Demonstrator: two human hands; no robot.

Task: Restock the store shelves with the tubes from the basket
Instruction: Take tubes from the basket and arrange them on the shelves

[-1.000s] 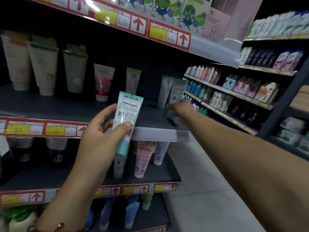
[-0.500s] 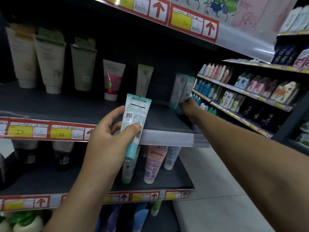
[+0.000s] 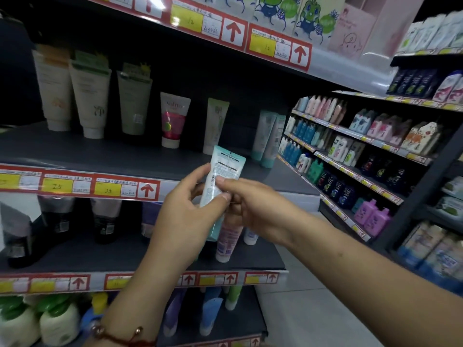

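Teal tube (image 3: 223, 175) upright, pinched between both hands (image 3: 215, 211).

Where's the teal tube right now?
Centre of the head view: the teal tube is upright, held between the left hand and right hand, in front of the middle shelf's edge.

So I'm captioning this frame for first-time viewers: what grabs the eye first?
Dead centre, both hands, left hand and right hand, hold a pale teal tube upright before the shelf edge. Next come the red arrow price tags along that edge, then the row of standing tubes on the dark shelf behind.
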